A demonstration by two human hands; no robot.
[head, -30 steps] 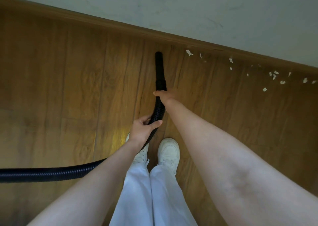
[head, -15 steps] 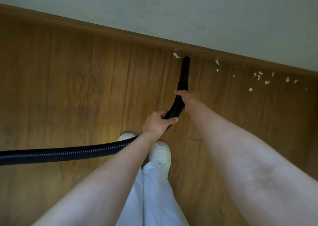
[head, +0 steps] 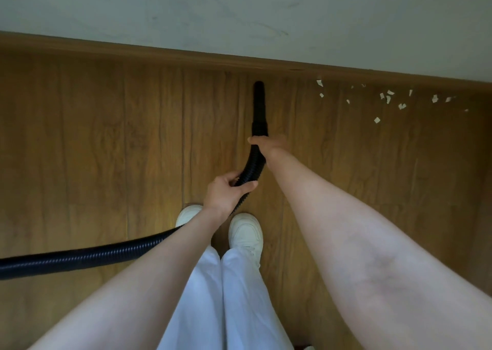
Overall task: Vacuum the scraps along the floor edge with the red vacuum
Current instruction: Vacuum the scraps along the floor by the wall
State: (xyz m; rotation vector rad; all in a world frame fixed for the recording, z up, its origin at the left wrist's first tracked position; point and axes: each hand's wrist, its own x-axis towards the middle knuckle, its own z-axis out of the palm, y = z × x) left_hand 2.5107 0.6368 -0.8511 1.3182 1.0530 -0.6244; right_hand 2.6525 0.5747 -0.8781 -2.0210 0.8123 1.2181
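You are aiming the black nozzle (head: 258,102) at the floor (head: 106,150) just short of the skirting board (head: 133,54), its tip well to the left of the paper scraps (head: 388,99) strewn along that same edge, so the suction reaches right into the corner line. Your right hand (head: 269,144) is curling round the ribbed hose (head: 251,167) just behind the nozzle to steer it. Your left hand (head: 229,189) is gripping the hose lower down, likely taking up the slack that is trailing off to the floor's left edge.
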